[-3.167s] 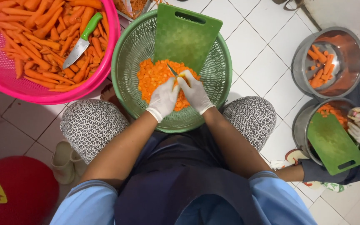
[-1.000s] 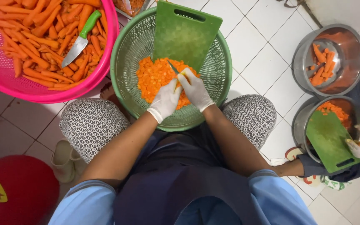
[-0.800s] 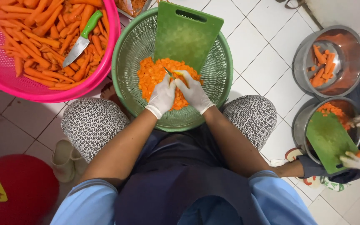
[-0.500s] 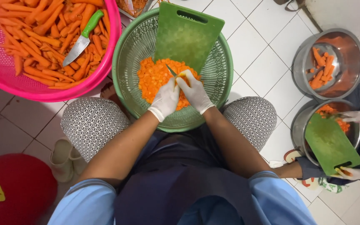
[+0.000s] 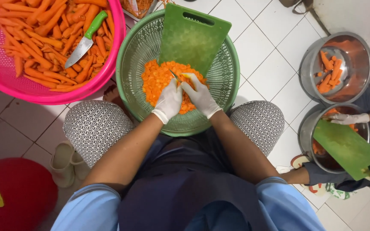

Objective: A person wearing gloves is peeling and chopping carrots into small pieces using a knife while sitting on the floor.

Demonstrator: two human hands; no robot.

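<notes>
Over the round green plastic basket (image 5: 230, 92), both white-gloved hands meet at the pile of orange carrot slices (image 5: 157, 81) below the green cutting board (image 5: 193, 38). The left hand (image 5: 169, 102) and right hand (image 5: 200, 96) are curled together on a small blade and a carrot piece — best to keep fingertips tucked behind the edge.

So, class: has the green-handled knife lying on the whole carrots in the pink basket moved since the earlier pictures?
No. The green-handled knife lies at the same slant on the whole carrots, handle towards the pink basket's rim beside the green basket.
</notes>
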